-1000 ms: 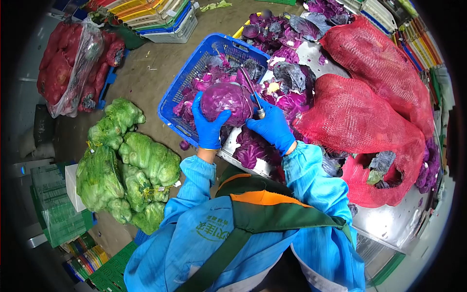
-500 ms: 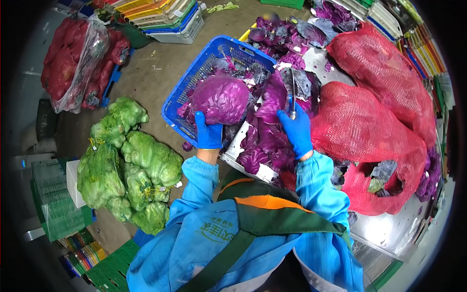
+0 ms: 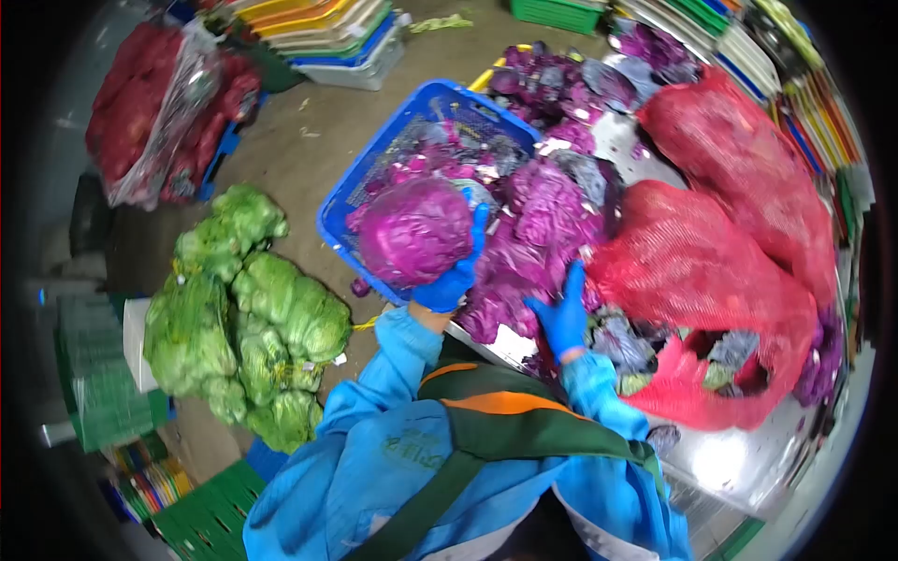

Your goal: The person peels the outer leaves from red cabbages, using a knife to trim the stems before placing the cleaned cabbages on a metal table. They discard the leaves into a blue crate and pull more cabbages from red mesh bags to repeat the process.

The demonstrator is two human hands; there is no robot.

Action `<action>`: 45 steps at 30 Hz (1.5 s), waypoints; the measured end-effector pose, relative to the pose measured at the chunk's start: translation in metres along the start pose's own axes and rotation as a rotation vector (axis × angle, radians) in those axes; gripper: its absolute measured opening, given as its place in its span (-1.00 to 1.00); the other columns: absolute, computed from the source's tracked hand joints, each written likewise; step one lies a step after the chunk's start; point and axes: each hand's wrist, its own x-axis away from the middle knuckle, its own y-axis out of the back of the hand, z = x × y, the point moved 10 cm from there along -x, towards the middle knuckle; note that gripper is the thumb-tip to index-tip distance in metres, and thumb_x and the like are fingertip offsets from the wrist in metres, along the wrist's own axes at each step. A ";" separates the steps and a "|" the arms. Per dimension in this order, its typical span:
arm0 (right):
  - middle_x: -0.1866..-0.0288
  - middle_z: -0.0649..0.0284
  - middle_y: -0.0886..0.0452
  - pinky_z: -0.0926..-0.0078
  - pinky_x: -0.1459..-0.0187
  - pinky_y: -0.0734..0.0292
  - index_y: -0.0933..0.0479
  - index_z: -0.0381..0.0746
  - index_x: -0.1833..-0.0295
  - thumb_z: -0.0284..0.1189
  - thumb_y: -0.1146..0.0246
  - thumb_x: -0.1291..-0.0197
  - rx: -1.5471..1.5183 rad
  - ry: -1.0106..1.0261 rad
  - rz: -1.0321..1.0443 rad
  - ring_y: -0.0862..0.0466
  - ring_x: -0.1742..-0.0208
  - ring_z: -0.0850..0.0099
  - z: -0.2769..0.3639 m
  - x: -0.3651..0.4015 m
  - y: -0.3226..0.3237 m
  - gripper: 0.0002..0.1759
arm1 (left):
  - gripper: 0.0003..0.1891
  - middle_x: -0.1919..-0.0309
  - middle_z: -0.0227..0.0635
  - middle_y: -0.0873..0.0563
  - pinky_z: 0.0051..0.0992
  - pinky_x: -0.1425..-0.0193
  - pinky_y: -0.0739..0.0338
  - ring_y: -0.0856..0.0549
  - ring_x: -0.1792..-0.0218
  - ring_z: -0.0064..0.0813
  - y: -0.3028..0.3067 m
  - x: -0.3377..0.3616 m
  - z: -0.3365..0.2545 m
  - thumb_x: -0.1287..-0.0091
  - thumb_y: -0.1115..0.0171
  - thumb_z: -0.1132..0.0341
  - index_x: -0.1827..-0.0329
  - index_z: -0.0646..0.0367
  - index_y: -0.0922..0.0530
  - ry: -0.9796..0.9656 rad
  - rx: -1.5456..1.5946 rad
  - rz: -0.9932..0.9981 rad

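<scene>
My left hand (image 3: 452, 278), in a blue glove, grips a round purple cabbage head (image 3: 412, 229) from below and holds it over the near edge of a blue plastic basket (image 3: 372, 161). My right hand (image 3: 564, 315), also gloved, rests on a heap of loose purple cabbage leaves (image 3: 533, 238) on the steel table (image 3: 739, 458), right beside a red mesh sack (image 3: 697, 266). The view is blurred, and no knife shows in the right hand.
A second red mesh sack (image 3: 748, 154) lies further back on the table. Netted green cabbages (image 3: 248, 323) sit on the floor at left. A clear bag of red produce (image 3: 154, 112) and stacked crates (image 3: 323, 33) stand beyond.
The left hand has shifted the cabbage head right and nearer. The right hand, which held a knife upright by the leaves, has dropped toward the table edge; the knife is out of sight.
</scene>
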 end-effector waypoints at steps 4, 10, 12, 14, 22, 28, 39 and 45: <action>-0.47 -0.20 -0.19 0.16 -0.25 -0.40 0.09 -0.24 -0.55 -0.14 -0.54 0.11 0.079 -0.217 -0.023 -0.41 -0.36 -0.05 0.028 -0.083 -0.042 0.24 | -0.33 -0.50 -0.24 -0.20 -0.14 0.04 -0.59 -0.45 -0.34 -0.13 0.017 0.007 0.006 -0.39 -0.05 0.07 -0.56 -0.22 -0.08 -0.012 -0.033 -0.111; -0.25 0.14 -0.53 0.41 -0.07 -0.52 -0.23 -0.27 -0.46 -0.23 -0.34 -0.22 -0.932 -0.183 0.342 -0.56 -0.15 0.42 0.069 -0.084 0.035 -0.23 | -0.30 -0.49 -0.20 -0.21 0.12 -0.41 -0.24 -0.31 -0.42 -0.08 0.043 0.013 0.016 -0.40 0.02 -0.11 -0.55 -0.07 -0.09 0.033 -0.283 -0.247; -0.28 0.16 -0.50 0.45 -0.07 -0.51 -0.19 -0.25 -0.48 -0.25 -0.29 -0.26 -1.145 -0.080 0.426 -0.56 -0.15 0.47 0.081 -0.046 0.061 -0.25 | -0.28 -0.48 -0.17 -0.22 0.12 -0.45 -0.19 -0.30 -0.42 -0.08 0.070 0.007 0.006 -0.40 0.06 -0.16 -0.54 -0.03 -0.10 0.097 -0.871 -0.264; -0.30 0.20 -0.48 0.48 -0.11 -0.51 -0.20 -0.25 -0.46 -0.24 -0.21 -0.34 -1.088 -0.134 0.648 -0.56 -0.15 0.52 0.073 -0.003 0.080 -0.33 | -0.26 -0.46 -0.12 -0.24 0.04 -0.51 -0.12 -0.29 -0.43 -0.11 0.049 -0.024 0.088 -0.44 0.17 -0.24 -0.52 0.07 -0.11 0.310 -0.977 0.090; -0.20 0.24 -0.52 0.39 0.04 -0.53 -0.33 -0.15 -0.35 -0.16 -0.06 -0.42 -0.957 -0.141 -0.587 -0.57 0.02 0.41 -0.145 0.171 0.299 -0.51 | -0.35 -0.41 -0.17 -0.34 -0.35 -0.47 -0.21 -0.35 -0.39 -0.38 0.211 -0.043 0.333 -0.44 -0.14 0.16 -0.49 0.25 -0.16 0.862 -1.620 -0.108; 0.32 0.43 -0.55 0.59 0.67 -0.30 -0.48 0.07 -0.11 0.16 -0.14 -0.26 -1.587 -0.230 -1.211 -0.39 0.63 0.57 -0.320 0.343 0.413 -0.50 | -0.07 -0.27 0.12 -0.44 -0.27 -0.33 -0.38 -0.49 -0.26 -0.09 0.309 -0.132 0.362 -0.05 -0.51 -0.02 -0.34 0.42 -0.27 0.373 -2.483 0.094; 0.20 0.37 -0.70 0.75 0.55 -0.28 -0.63 -0.21 -0.03 -0.34 -0.23 -0.27 -0.580 -0.444 -1.339 -0.34 0.61 0.72 -0.295 0.345 0.576 -0.72 | -0.15 -0.10 -0.16 -0.58 -0.32 -0.08 -0.60 -0.63 -0.05 -0.31 0.374 -0.160 0.329 0.04 -0.60 0.27 -0.31 0.31 -0.32 0.354 -2.051 -0.300; 0.01 0.32 -0.69 0.70 0.57 -0.34 -0.57 -0.15 -0.19 -0.27 -0.22 -0.33 -0.679 -0.400 -0.407 -0.44 0.62 0.68 -0.239 0.141 0.441 -0.64 | -0.10 -0.22 -0.17 -0.46 -0.32 -0.32 -0.42 -0.50 -0.20 -0.31 0.357 -0.085 0.303 0.07 -0.57 0.43 -0.36 0.18 -0.22 0.472 -2.223 -0.082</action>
